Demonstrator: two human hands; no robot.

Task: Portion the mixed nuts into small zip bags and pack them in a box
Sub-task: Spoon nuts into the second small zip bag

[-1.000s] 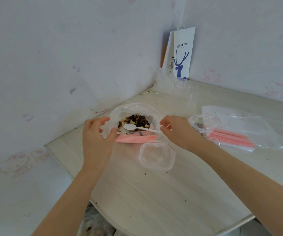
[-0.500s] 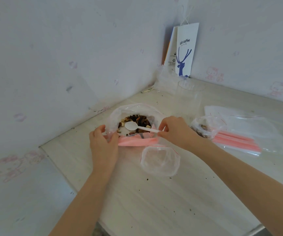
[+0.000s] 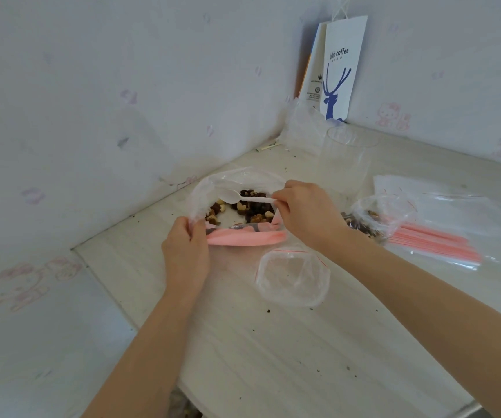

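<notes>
**Head view.** The left hand (image 3: 186,251) grips the near-left rim of the large clear bag (image 3: 213,188). Its fingers (image 3: 182,227) are curled over the plastic and hold the mouth open. The right hand (image 3: 306,212) pinches the handle end of a white plastic spoon (image 3: 243,198) between thumb and curled fingers (image 3: 282,200). The spoon's bowl points toward the left fingers, just above the mixed nuts (image 3: 255,206), which lie inside the bag between the two sets of fingers. An open-mouthed small zip bag (image 3: 293,277) rests on the surface (image 3: 273,357), nearer the viewer than the right fingers and untouched. A second small bag (image 3: 372,215) holding nuts lies just right of the right wrist, with a stack of flat zip bags (image 3: 442,236) farther right. Beyond the right fingers are a clear container (image 3: 348,158) and a paper coffee bag (image 3: 339,70).
</notes>
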